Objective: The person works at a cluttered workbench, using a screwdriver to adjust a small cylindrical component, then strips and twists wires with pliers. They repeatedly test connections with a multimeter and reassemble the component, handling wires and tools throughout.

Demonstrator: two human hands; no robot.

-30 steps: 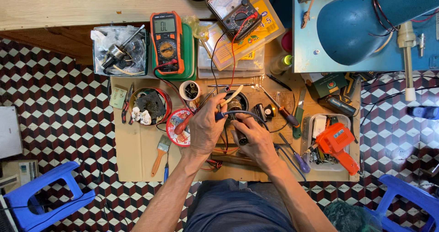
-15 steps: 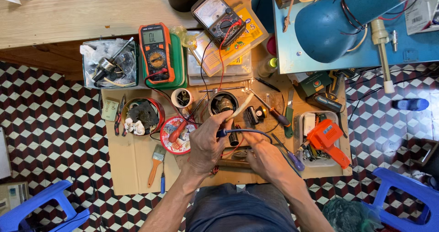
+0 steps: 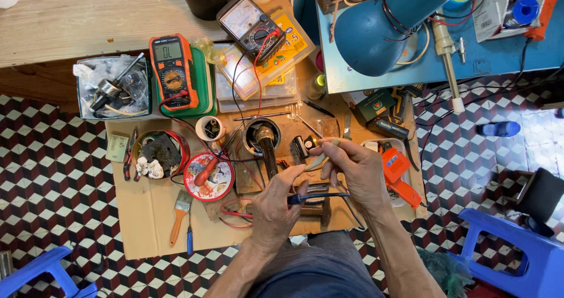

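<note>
Two bare hands work low over a cardboard sheet (image 3: 147, 216) spread on a checkered tile floor (image 3: 47, 174); one view only, from the head, looking straight down.

Left hand (image 3: 273, 207): fingers curled shut around a dark blue-handled tool (image 3: 311, 198), thin like a soldering iron, its shaft lying roughly level and running right, under the right wrist. A cord appears to trail from it; hard to follow.

Right hand (image 3: 355, 168): fingertips pinched narrow on a pale, slender curved piece (image 3: 320, 160), held just above the clutter. Cannot tell what the piece is.

Between and under the hands: a small wooden stand (image 3: 314, 207) and tangled red wires (image 3: 235, 213). Just ahead of the hands, a round dark pot (image 3: 261, 136) with a brass-coloured tip standing in it.

Left of the hands: round red tin lid (image 3: 208, 177), a red tin (image 3: 160, 151) holding dark bits, a white roll of tape (image 3: 210, 127), an orange-handled paintbrush (image 3: 179, 216).

Farther up: orange digital multimeter (image 3: 172, 69) on a green tray, an analogue meter (image 3: 249, 24) with red and black leads, a clear tub (image 3: 111, 86) of metal parts.

Right side: orange tool (image 3: 399, 177) near the right wrist, blue desk lamp (image 3: 382, 24), blue plastic stool (image 3: 517, 245).
</note>
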